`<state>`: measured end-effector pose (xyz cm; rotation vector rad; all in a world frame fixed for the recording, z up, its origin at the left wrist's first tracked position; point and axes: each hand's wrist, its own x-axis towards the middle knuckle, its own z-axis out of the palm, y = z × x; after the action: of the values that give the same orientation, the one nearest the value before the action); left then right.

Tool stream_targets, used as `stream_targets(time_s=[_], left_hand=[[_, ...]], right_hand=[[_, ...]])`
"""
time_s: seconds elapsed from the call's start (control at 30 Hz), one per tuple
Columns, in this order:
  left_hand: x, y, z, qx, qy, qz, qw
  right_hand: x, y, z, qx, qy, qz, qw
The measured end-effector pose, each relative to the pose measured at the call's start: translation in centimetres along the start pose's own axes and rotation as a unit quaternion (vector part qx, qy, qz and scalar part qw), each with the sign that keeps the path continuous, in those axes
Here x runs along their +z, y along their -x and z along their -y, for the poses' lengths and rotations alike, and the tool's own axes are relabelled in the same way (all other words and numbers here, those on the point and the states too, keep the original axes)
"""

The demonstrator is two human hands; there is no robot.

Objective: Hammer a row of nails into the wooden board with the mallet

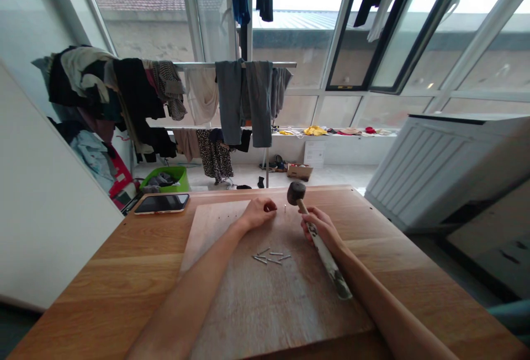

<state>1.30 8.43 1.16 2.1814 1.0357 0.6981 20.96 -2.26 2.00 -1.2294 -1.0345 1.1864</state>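
Observation:
My right hand (321, 226) is wrapped round the handle of a rubber mallet (327, 258), near its dark head. The mallet slants over the board, head up and away from me, and its handle is pale with dark patches. My left hand (259, 212) rests on the wooden board (232, 316) with its fingers curled in, and nothing shows in them. Just right of it a nail (285, 208) stands upright in the board, apart from the fingertips. Several loose nails (271, 257) lie on the board between my forearms. A row of small dark marks (229, 216) runs left of my left hand.
The board lies on a wooden table (103, 282). A phone (162, 204) lies at the table's far left corner. Beyond are a green tub (182, 179), a drying rack with clothes (250, 106) and a cardboard box (300, 172). A white cabinet-like piece (430, 167) stands at the right.

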Motion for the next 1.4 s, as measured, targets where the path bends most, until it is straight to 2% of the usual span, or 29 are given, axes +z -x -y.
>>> stream_targets(time_s=[0.17,0.33,0.57,0.9,1.4], left_hand=[[0.3,0.2,0.6,0.018,0.007,-0.023,1.000],[0.7,0.2,0.7,0.033,0.030,-0.054,0.998],[0.7,0.3,0.6,0.036,0.038,-0.064,0.997],[0.7,0.3,0.7,0.056,0.035,-0.060,0.996],[0.7,0.4,0.6,0.036,0.013,-0.059,0.998]], right_hand=[[0.6,0.4,0.3,-0.023,-0.021,0.007,0.999],[1.8,1.4,0.8,-0.042,-0.031,0.062,0.997],[2.6,1.7,0.3,-0.016,-0.025,0.099,0.995],[2.5,1.8,0.0,0.003,-0.015,0.095,0.995],[2.5,1.6,-0.4,0.006,-0.031,0.091,0.995]])
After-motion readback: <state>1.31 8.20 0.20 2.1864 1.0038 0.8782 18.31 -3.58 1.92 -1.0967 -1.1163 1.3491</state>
